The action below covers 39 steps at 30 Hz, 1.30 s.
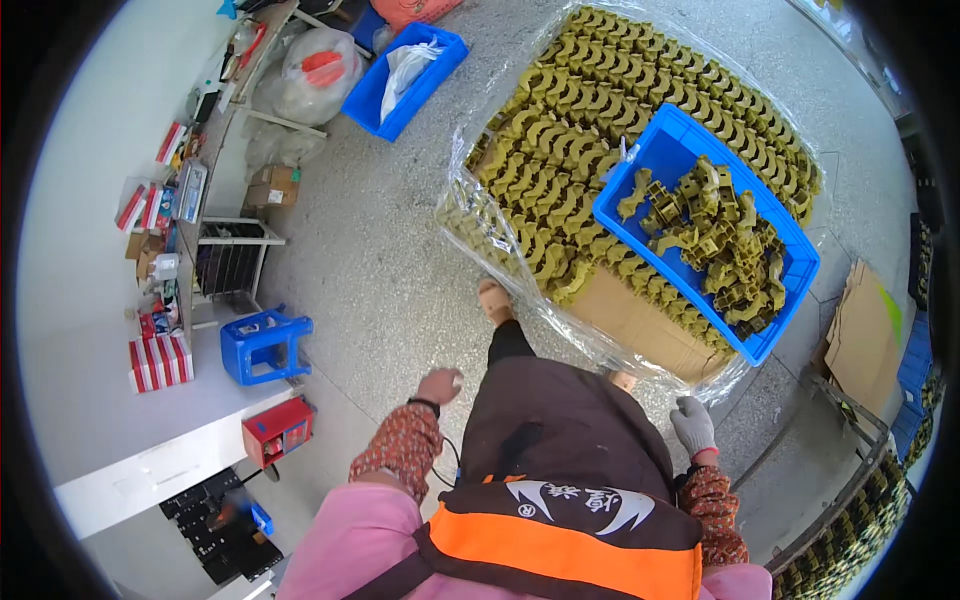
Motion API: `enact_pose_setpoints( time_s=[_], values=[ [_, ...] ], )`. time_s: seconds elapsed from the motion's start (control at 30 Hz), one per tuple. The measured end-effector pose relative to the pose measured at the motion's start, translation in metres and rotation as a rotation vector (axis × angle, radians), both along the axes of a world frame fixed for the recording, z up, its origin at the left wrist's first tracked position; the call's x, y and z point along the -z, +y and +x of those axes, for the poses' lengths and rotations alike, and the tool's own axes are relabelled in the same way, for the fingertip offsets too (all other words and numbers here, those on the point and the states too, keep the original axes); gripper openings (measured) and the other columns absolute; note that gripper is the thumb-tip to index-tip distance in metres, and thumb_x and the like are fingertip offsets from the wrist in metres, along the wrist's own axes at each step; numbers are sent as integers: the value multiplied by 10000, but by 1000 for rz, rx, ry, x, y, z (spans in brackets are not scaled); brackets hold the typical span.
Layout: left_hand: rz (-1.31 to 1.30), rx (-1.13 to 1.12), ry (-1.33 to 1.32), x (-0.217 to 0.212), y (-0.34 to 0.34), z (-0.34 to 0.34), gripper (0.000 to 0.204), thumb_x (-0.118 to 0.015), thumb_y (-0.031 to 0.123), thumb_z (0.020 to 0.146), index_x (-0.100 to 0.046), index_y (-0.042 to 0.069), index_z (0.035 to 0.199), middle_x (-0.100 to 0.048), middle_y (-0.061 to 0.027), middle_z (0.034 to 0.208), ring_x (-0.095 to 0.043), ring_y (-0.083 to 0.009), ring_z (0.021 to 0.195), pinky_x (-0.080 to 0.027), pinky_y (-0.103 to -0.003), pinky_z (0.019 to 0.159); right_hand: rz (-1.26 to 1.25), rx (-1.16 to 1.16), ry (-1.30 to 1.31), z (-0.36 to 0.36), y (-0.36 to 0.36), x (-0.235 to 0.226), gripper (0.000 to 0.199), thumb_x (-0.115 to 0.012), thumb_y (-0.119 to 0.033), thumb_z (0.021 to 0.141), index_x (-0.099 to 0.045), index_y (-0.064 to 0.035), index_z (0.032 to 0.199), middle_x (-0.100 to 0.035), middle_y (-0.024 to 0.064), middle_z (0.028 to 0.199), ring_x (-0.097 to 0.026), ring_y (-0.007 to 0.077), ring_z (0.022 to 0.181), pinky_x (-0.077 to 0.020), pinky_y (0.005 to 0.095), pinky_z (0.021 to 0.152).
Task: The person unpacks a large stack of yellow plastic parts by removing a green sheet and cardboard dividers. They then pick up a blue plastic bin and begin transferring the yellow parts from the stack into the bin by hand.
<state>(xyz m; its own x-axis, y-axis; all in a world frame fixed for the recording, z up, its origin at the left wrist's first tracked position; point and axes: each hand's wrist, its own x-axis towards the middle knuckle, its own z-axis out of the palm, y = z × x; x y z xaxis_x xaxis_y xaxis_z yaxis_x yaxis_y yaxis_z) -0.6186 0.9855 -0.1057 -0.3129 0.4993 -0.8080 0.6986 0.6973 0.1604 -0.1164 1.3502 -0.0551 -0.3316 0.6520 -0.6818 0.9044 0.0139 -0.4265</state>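
Note:
My left hand [440, 385] is bare and hangs beside the dark apron [570, 420], its fingers loosely curled with nothing seen in them. A black band [425, 406] circles that wrist, and a thin dark cord hangs near it. On the other side, my right hand [692, 426] wears a grey glove; it hangs free with its fingers out and holds nothing visible. Ahead of it stands a blue bin [625, 215] partly filled with jumbled olive-yellow moulded parts [715, 235]. The bin rests on rows of the same curved parts [565, 130], which are edged by clear plastic film [490, 235].
A cardboard sheet [625, 320] lies at the near edge of the rows. To the left are a blue stool [265, 345], a red box [278, 432] and a cluttered shelf; another blue bin [425, 75] is farther off. Cardboard [865, 335] and a rack [800, 545] stand right.

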Motion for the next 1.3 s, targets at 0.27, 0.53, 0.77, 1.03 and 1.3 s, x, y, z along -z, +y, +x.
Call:
enact_pose_setpoints(
  time_s=[0.27, 0.53, 0.77, 1.03, 1.3],
  values=[
    [403, 476, 179, 44, 233, -181, 438, -613, 146, 876, -648, 190, 1310, -601, -125, 1400, -516, -362, 1342, -425, -523, 1090, -108, -44, -181, -129, -66, 32, 364, -633, -280, 860, -691, -36, 1124, -698, 232, 1134, -661, 399, 1094, -522, 469, 945],
    [424, 1026, 431, 128, 353, -291, 573, -568, 159, 951, -480, 274, 1505, -493, -54, 1544, -355, -326, 1496, -273, -596, 1197, -242, 40, 30, -383, -66, 129, 521, -650, -284, 886, -565, -30, 1332, -638, 221, 1291, -599, 403, 1219, -482, 458, 1034],
    [244, 1048, 306, 158, 347, -320, 538, -558, 122, 930, -498, 218, 1456, -661, -23, 1166, -543, -252, 1263, -221, -567, 1223, 37, 4, 12, -460, -50, 213, 618, -771, -207, 820, -503, -69, 1359, -618, 234, 1198, -642, 435, 1032, -533, 520, 870],
    [192, 1078, 60, 123, 238, -375, 266, -628, 103, 843, -645, 169, 1099, -602, -25, 1135, -532, -223, 1207, -244, -539, 1198, -3, -290, -85, -471, -54, 207, 357, -733, -175, 840, -651, -152, 1187, -612, 165, 1058, -603, 389, 1050, -499, 496, 896],
    [-70, 889, 357, 179, 240, -351, 196, -591, 106, 880, -681, 137, 1051, -681, -56, 1064, -636, -268, 1067, -460, -525, 985, 128, -90, 32, -431, -56, 226, 375, -733, -160, 820, -672, -149, 1190, -626, 164, 1143, -590, 375, 1132, -477, 497, 960]
  ],
)
